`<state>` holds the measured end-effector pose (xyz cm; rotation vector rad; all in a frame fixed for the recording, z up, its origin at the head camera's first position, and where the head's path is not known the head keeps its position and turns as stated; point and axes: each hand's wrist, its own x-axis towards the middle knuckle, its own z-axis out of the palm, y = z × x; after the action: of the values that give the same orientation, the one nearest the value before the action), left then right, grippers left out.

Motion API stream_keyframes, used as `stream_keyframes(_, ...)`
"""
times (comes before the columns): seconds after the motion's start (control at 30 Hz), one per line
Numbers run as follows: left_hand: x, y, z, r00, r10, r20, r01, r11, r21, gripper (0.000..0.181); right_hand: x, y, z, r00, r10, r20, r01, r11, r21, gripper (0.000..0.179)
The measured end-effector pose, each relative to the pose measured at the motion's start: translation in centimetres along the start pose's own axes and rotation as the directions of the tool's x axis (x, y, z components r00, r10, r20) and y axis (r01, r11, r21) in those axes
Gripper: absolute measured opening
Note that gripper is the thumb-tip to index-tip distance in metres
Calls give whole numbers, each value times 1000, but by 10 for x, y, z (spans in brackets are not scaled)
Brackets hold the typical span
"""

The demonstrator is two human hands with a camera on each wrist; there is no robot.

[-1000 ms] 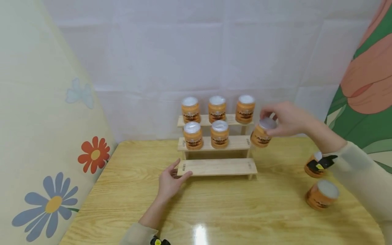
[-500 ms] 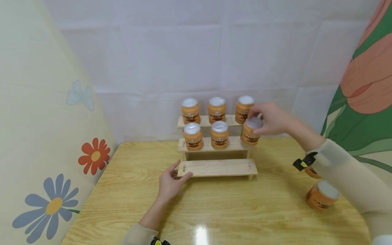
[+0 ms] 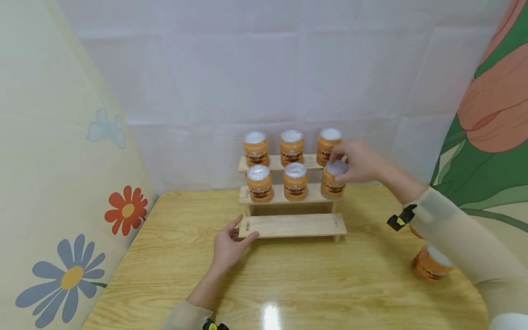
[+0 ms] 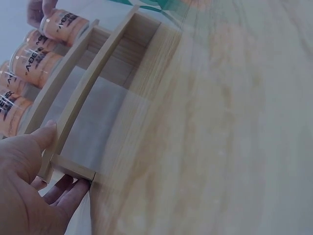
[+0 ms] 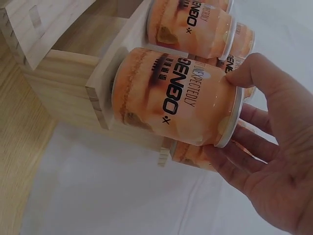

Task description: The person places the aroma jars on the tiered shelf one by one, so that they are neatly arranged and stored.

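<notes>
A three-step wooden display rack stands on the table by the back wall. My left hand grips the left end of its lowest step; in the left wrist view the thumb lies on the board and the fingers reach under it. At the right end of the middle step, my right hand holds an orange can by its pale top, thumb on one side and fingers on the other. In the right wrist view this can stands with its base against the step. Two matching cans stand left of it.
Three more orange cans line the top step. At the right of the wood-grain table, another can stands near the right forearm, and one behind it is mostly hidden by the sleeve. A white cloth hangs behind the rack.
My right hand has carried the orange can leftward, from beside the rack onto the right end of the middle step. The left hand and rack have stayed put.
</notes>
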<state>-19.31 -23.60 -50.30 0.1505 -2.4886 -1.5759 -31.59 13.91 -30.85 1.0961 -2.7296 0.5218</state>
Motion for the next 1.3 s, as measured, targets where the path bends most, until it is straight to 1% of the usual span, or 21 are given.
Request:
stream_keyframes(0.33, 0, 0, 1, 1000, -13, 2, 13, 1000, -3, 79, 1, 5, 8, 1000, -9, -15, 9, 1000, -5, 27)
stream_keyframes(0.53, 0, 3, 1, 1000, -10, -12, 10, 1000, 5, 78, -3, 7, 9, 999, -29, -17, 29, 1000, 5, 26)
stream_keyframes(0.67, -1, 3, 1, 1000, -5, -16, 5, 1000, 13, 77, -8, 5, 7, 999, -32, 3, 32, 999, 17, 26)
stream_keyframes(0.83, -1, 1, 0, 1000, -13, -4, 13, 1000, 23, 78, -12, 2, 6, 999, -29, 37, 28, 999, 25, 31)
stream_keyframes(1.17, 0, 0, -1, 1000, -4, -1, 4, 999, 39, 79, -14, 1, 7, 999, -11, 41, 9, 999, 50, 33)
stream_keyframes(1.3, 0, 0, 1, 1000, 3, -5, -3, 999, 46, 78, -16, 2, 8, 999, -18, 33, 16, 997, 71, 33)
